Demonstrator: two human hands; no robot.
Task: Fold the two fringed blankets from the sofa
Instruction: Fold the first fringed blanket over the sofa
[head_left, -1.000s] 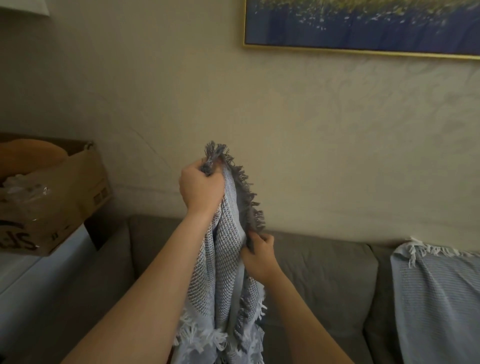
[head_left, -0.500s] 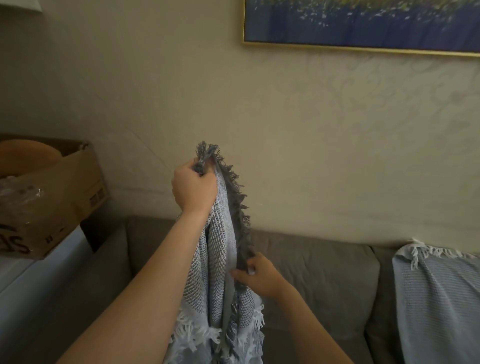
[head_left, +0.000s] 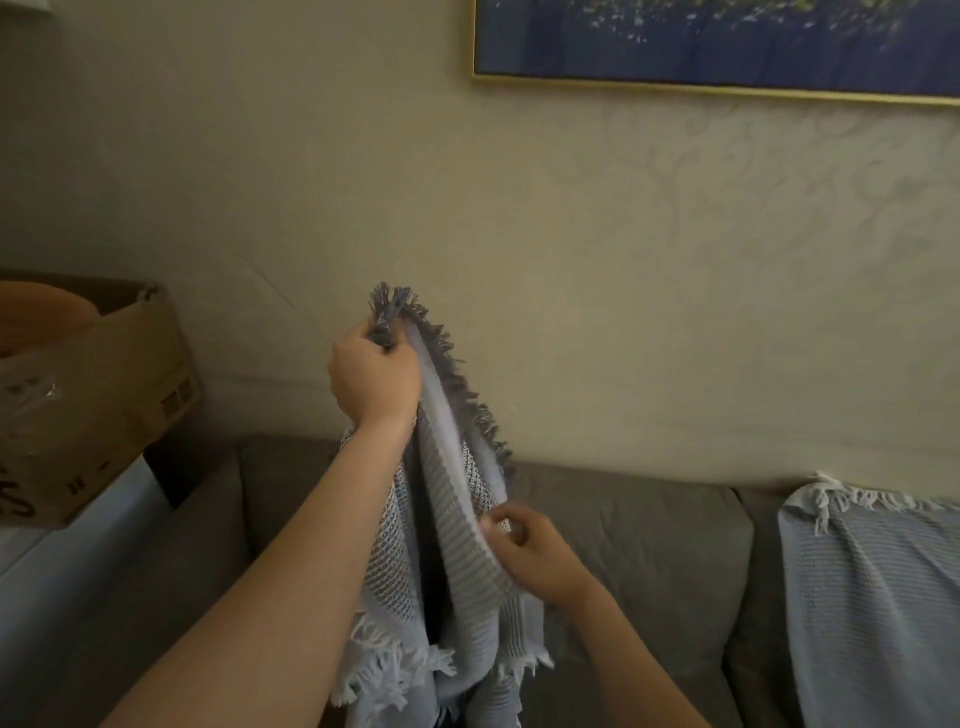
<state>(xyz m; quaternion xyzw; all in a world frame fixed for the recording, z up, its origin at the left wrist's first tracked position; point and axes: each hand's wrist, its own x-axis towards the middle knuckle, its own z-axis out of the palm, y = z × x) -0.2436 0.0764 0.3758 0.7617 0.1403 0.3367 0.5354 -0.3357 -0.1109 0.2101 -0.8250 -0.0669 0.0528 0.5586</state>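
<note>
Gripping a bunched corner of the grey fringed blanket (head_left: 447, 519) in a closed fist, the left hand (head_left: 373, 378) holds it up in front of the wall (head_left: 623, 286), dark fringe sticking out above the knuckles. Lower and to the right, the right hand (head_left: 535, 553) pinches a ribbed edge of the same blanket between thumb and curled fingers. The cloth hangs between both forearms, its white tassels dangling near the bottom. Behind lies the grey sofa (head_left: 649, 561); a second pale blue blanket (head_left: 872, 597) drapes over its back at far right. A cardboard box (head_left: 98, 405) sits at left, and a gold-framed picture (head_left: 727, 41) hangs above.
</note>
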